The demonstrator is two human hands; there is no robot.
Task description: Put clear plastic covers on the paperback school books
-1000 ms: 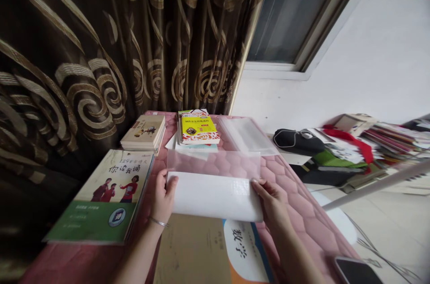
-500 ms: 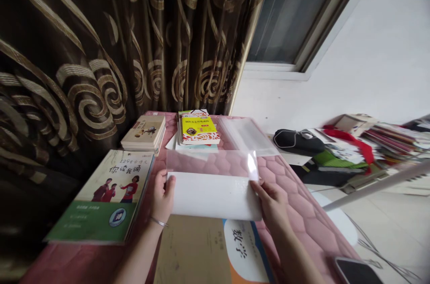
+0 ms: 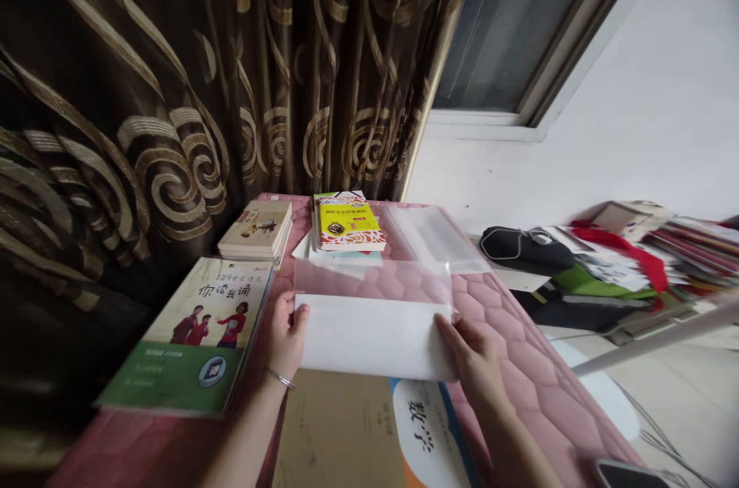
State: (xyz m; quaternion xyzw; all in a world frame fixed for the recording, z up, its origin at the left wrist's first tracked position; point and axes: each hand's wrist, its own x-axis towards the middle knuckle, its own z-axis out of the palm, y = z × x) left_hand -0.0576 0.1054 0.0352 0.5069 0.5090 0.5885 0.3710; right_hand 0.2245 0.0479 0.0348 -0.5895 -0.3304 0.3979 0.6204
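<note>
My left hand [image 3: 285, 334] grips the left edge of a white sheet with a clear plastic flap [image 3: 372, 319], thumb on top. My right hand [image 3: 473, 353] pinches the sheet's right edge. The sheet is held low over a brown-covered book with a white and blue panel [image 3: 352, 434] that lies on the pink quilted table [image 3: 519, 372]. The clear flap reaches away from me toward the yellow book [image 3: 346, 222].
A green and white book [image 3: 190, 338] lies at my left, a beige book stack [image 3: 257, 228] behind it. Clear plastic covers [image 3: 436, 238] lie beside the yellow book. A dark patterned curtain [image 3: 173, 88] hangs behind. Clutter and a black pouch [image 3: 523, 245] fill the right; a phone [image 3: 632, 472] sits near the corner.
The hands keep hold of the sheet; the clear flap's right corner lifted briefly, then lay flat again. The view has shifted slightly.
</note>
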